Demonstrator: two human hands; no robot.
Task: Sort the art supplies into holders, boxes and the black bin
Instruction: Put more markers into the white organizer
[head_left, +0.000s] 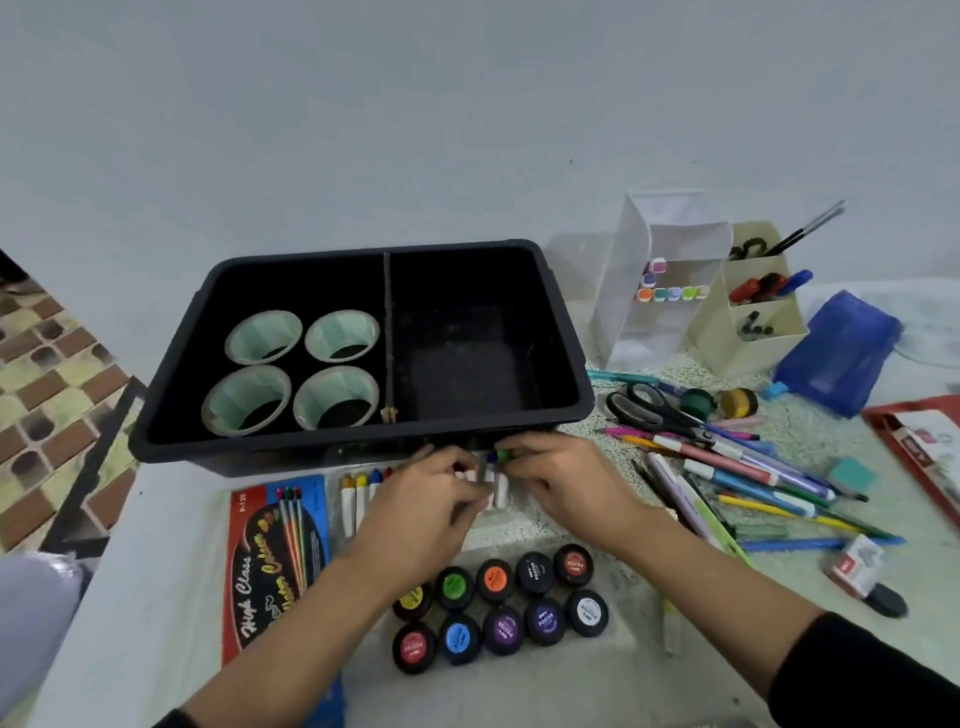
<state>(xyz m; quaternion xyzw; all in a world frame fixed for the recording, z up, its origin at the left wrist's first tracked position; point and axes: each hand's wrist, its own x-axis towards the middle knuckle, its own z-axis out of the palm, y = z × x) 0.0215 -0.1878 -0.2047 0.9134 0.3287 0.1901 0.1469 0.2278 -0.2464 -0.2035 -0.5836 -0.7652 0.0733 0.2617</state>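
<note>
A black bin (566, 364) stands at the middle of the table, split by a divider, with several tape rolls (264, 338) in its left half. Just in front of it lies a row of white-wrapped crayons (358, 499). My left hand (431, 499) and my right hand (550, 478) meet over the right end of that row, fingers curled, pinching crayons there. Green and blue crayon tips (498, 457) show at my right fingertips. Several black paint pots (498, 608) with coloured lids sit nearer to me.
A red and blue paint box (275, 561) lies at the left. Scissors (654, 410), a pile of pens and pencils (753, 478), a white holder (660, 291), a cream holder (753, 312), a blue pouch (841, 353) and a teal eraser (852, 475) fill the right side.
</note>
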